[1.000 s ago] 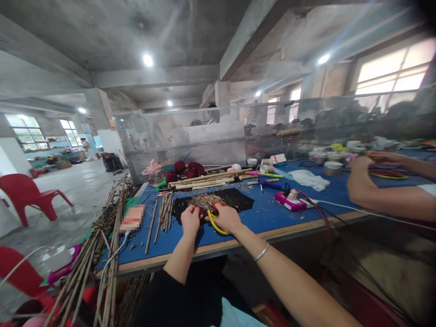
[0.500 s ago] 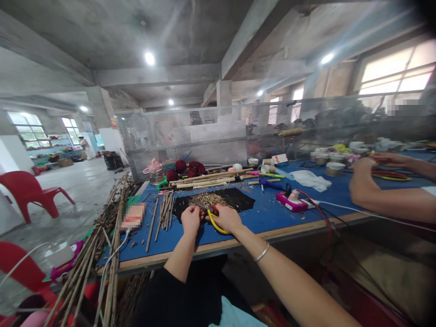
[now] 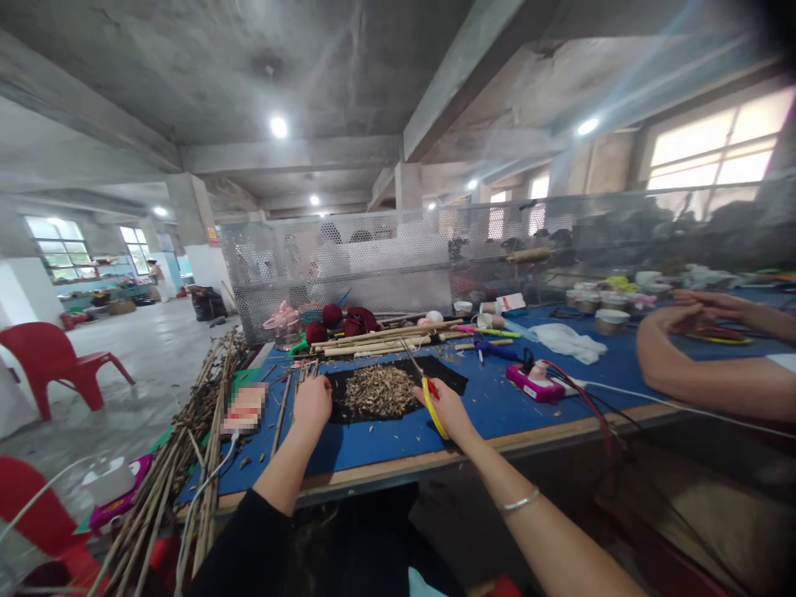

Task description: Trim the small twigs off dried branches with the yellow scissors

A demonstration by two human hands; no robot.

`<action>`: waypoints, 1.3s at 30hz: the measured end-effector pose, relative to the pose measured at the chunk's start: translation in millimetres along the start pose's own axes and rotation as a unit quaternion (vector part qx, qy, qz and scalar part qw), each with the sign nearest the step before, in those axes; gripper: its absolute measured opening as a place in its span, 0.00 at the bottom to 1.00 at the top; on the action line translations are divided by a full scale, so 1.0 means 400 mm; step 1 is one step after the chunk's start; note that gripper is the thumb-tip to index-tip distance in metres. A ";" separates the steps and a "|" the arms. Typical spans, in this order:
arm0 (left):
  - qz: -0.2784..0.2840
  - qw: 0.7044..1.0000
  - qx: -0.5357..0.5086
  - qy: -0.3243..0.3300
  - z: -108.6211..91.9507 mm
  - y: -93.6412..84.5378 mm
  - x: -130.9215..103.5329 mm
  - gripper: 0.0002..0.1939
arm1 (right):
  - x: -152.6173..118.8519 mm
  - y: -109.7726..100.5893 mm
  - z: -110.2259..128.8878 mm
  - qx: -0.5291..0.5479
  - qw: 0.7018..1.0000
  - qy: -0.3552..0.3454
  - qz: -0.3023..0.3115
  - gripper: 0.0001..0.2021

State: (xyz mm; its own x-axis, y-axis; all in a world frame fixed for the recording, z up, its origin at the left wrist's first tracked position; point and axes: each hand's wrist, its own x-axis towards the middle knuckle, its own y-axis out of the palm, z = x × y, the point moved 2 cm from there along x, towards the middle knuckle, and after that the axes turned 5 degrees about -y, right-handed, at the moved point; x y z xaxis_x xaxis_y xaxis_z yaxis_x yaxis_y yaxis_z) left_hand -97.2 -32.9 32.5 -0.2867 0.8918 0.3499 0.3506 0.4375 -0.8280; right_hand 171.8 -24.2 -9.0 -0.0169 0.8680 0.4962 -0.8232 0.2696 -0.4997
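On the blue tabletop, a black cloth [image 3: 444, 381] lies under a heap of small cut twig pieces [image 3: 382, 391]. My right hand [image 3: 453, 410] is closed on scissors [image 3: 430, 395] with yellow and red handles, just right of the heap, blades pointing up and away. Left of the cloth, my left hand [image 3: 313, 403] has its fingers curled together beside a row of thin sticks [image 3: 283, 406]. Whatever its fingertips hold is hidden.
Long branches [image 3: 167, 464] lean along the table's left end. Behind the cloth lie pale rods [image 3: 385, 340] and dark red yarn balls [image 3: 332, 314]. To the right are a purple-and-white box [image 3: 533, 383] with cables, white plastic [image 3: 569, 342], and a co-worker's arms [image 3: 677, 352].
My hands were together over the cloth and have parted. The left has moved left to the sticks; the right has moved right with the scissors, uncovering the heap.
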 end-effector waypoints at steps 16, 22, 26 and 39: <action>0.132 0.975 0.130 -0.121 0.091 0.001 0.061 0.15 | -0.014 -0.004 0.011 0.044 0.999 -0.004 0.002 0.15; 0.084 0.978 0.158 -0.105 0.101 -0.015 0.065 0.16 | -0.014 0.000 0.006 0.035 0.999 -0.005 0.012 0.13; 0.089 0.976 0.182 -0.083 0.104 -0.011 0.060 0.19 | -0.014 0.005 -0.002 0.031 0.999 -0.001 0.015 0.14; 0.109 0.979 0.142 -0.096 0.144 0.017 0.088 0.13 | -0.015 0.004 0.002 0.003 1.000 0.000 0.015 0.15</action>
State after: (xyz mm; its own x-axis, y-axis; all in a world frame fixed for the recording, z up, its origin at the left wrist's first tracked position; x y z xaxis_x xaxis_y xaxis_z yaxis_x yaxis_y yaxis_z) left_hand -156.3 -5.3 14.1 -0.4042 0.9107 0.0849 0.1685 0.1653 -0.9717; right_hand 169.9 -29.4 -12.2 -0.0424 0.8755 0.4813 -0.8252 0.2409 -0.5109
